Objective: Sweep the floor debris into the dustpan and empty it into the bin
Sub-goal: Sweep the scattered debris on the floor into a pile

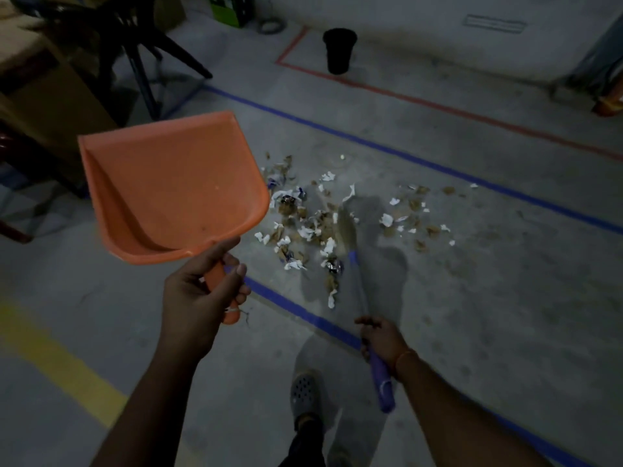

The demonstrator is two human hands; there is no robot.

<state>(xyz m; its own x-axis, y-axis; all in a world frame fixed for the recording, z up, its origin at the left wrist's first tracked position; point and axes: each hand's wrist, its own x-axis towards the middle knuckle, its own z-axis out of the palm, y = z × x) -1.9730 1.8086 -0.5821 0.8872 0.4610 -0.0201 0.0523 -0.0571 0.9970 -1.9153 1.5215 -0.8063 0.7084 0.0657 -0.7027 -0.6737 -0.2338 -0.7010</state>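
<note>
Two hands share the work. The left hand (205,291) wraps its fingers round the short handle of the orange dustpan (172,187) and holds it lifted off the floor, its open mouth pointing away from the person and up. The pan looks empty, so it is probably being carried toward the pile, not away from it. The right hand (381,338) closes round the purple handle of the broom (367,318), whose pale bristles rest among the debris (317,227) ahead of it, likely placed to gather the scraps before the pan comes down.

That debris, torn white paper, brown bits and a few shiny wrappers, lies scattered just beyond the right hand and to the right of the pan. The black bin (338,50) stands well beyond both hands, inside a red floor line (438,106). Blue floor lines (421,161) frame the pile. No writing can be read anywhere; a green box (231,8) further off is too blurred.
</note>
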